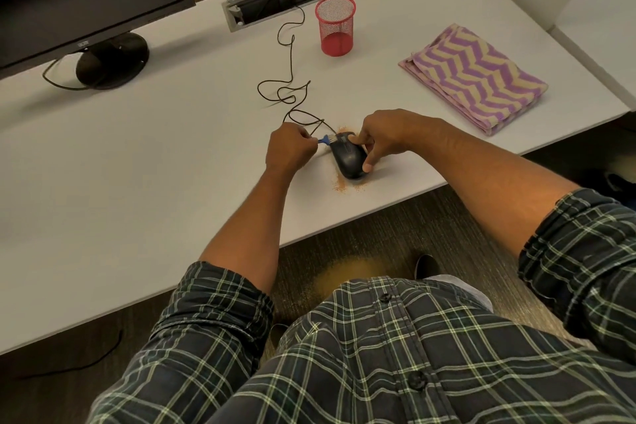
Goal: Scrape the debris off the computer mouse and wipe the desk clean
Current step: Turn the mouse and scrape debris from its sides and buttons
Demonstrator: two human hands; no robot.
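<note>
White surface (172, 165): right hand (382, 134) steadies black plastic mouse (349, 158); left hand (290, 148) grips small blue-handled brush (327, 139); stroke outward from grip.

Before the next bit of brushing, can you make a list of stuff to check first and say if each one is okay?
1. Mouse held steady: ok, the right hand grips it on the desk.
2. Brush in hand: ok, the left hand pinches its blue handle, with the bristles at the mouse's front.
3. Mouse free of crumbs: cannot tell, the hands hide part of it.
4. Desk clean: not ok, orange crumbs lie around the mouse.
5. Cloth ready for wiping: ok, folded on the desk to the right, untouched.
6. Cord out of the way: not ok, it loops just behind the hands.
</note>
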